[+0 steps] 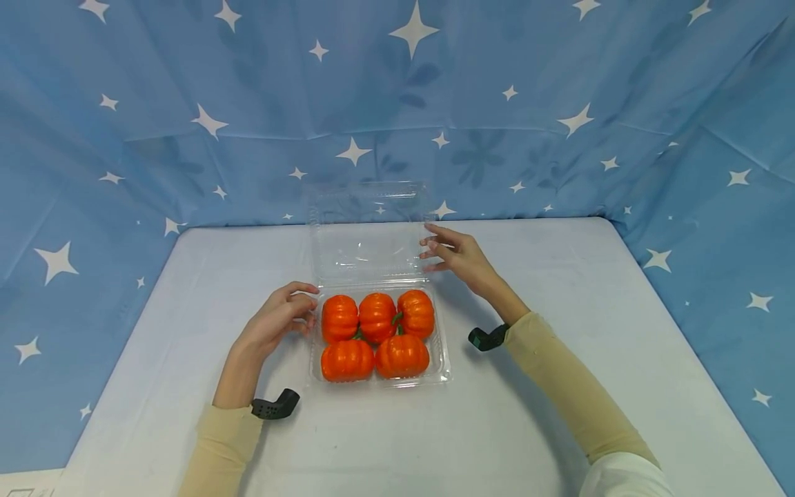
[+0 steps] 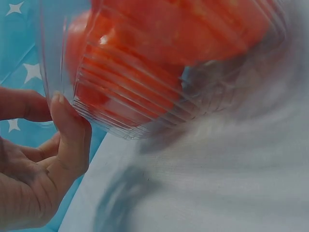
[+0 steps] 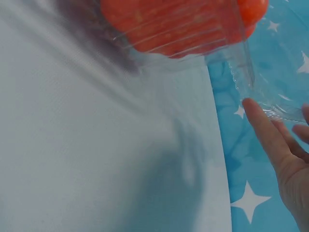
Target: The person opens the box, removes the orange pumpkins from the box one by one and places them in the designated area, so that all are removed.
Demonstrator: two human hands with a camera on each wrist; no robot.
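the clear container (image 1: 437, 353) lies at twelve o'clock from you, likely slick and flexible, so grip its rim (image 1: 444, 375), where your left hand (image 1: 279, 317) pinches at ten o'clock while your right hand (image 1: 462, 259), fingers apart, touches the lid (image 1: 366, 252) at three.

The 2 wrist views' top edges crop the pumpkins (image 1: 377, 331).

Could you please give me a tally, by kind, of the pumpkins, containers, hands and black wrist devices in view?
Orange pumpkins: 5
Clear plastic container, its lid raised: 1
Hands, the left hand and the right hand: 2
Black wrist devices: 2
Total: 10
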